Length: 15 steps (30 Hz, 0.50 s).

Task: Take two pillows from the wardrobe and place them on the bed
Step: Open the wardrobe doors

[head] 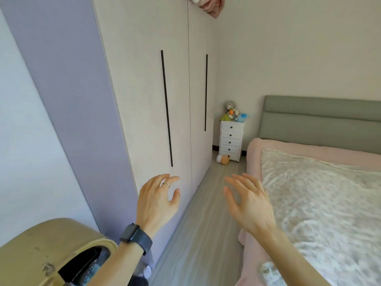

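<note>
Both hands are spread wide and empty. No pillow is seen; the wardrobe (148, 100) is shut. The nearer door's dark handle (166, 108), just above the left hand (157, 200), is best gripped low and pulled squarely, the right hand (246, 200) kept free beside the bed (321, 195).

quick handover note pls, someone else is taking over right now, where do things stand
Left hand: open, empty, close to the near wardrobe door.
Right hand: open, empty, over the floor between wardrobe and bed.
Both wardrobe doors are shut; no pillows in view, none on the visible part of the bed.
Done: nothing yet.
Left: open a door by its long dark handle, take out two pillows, put them on the bed.
</note>
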Each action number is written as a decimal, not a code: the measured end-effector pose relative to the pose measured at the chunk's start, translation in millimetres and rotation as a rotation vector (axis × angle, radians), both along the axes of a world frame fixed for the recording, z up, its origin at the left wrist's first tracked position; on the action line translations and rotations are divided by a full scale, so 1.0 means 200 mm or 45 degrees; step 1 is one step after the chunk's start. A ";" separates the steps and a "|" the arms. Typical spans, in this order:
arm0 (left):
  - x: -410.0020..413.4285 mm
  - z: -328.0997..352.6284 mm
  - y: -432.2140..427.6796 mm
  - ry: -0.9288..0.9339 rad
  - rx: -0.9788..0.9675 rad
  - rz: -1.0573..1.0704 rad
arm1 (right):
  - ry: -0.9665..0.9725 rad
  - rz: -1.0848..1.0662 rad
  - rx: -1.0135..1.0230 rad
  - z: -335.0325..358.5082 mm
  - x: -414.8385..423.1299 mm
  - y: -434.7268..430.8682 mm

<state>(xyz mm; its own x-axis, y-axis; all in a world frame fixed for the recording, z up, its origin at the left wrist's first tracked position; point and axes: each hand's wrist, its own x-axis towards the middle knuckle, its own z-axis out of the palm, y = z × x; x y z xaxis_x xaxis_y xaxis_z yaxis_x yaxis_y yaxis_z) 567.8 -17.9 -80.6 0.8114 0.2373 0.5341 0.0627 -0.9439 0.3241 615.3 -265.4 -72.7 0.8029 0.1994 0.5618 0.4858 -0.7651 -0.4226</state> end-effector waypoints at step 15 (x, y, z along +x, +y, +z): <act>1.51 0.11 0.61 -0.019 0.204 0.191 | 0.121 0.203 0.076 -0.06 1.49 0.61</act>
